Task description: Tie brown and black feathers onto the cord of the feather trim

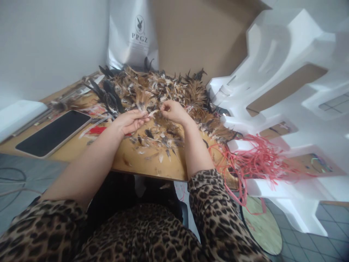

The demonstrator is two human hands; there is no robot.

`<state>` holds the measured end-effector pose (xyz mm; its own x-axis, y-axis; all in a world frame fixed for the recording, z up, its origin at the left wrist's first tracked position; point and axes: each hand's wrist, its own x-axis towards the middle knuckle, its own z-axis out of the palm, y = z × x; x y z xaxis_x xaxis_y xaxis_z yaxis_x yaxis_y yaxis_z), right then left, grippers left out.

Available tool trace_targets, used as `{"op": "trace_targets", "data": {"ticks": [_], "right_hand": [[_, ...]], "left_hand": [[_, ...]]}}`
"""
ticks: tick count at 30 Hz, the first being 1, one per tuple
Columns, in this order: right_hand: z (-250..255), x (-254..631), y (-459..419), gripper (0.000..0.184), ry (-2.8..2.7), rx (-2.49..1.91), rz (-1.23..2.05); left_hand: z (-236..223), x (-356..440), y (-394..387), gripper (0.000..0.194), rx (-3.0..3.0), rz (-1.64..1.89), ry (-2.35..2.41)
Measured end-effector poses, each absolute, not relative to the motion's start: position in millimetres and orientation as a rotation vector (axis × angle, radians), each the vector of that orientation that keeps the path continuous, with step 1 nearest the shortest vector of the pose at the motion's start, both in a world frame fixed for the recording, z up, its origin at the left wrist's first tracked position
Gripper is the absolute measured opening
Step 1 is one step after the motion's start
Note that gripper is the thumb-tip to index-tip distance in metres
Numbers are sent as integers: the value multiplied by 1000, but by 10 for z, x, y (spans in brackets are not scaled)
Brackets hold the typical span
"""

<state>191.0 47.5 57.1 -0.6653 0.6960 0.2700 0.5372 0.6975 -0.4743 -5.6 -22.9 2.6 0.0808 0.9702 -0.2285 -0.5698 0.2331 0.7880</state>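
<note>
My left hand is closed in a pinch on a small bunch of brown feathers, whose fluffy tips fan upward. A pale feather end sticks out to the right of its fingertips. Just to the right, my right hand has thumb and forefinger pressed together near that pale end; whatever lies between them is too small to make out. Behind both hands spreads a large heap of brown feathers. Below them, loose bits of feather are scattered on the yellowish table.
A phone lies at the left, near long black feathers and a red strip. A silvery bag stands behind the heap. White foam pieces and tangled red ribbons crowd the right side.
</note>
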Motion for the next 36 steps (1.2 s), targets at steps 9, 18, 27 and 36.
{"op": "trace_targets", "data": {"ticks": [9, 18, 27, 36], "right_hand": [[519, 1839, 459, 22, -2535, -976, 279], [570, 1766, 415, 19, -2197, -1034, 514], [231, 1441, 381, 33, -1831, -993, 1264], [239, 1395, 350, 34, -1503, -837, 1519]], "left_hand": [[-19, -83, -207, 12, 664, 1232, 807], [24, -36, -211, 4, 757, 1433, 919], [9, -10, -212, 14, 919, 1476, 1004], [17, -26, -207, 11, 756, 1459, 945]]}}
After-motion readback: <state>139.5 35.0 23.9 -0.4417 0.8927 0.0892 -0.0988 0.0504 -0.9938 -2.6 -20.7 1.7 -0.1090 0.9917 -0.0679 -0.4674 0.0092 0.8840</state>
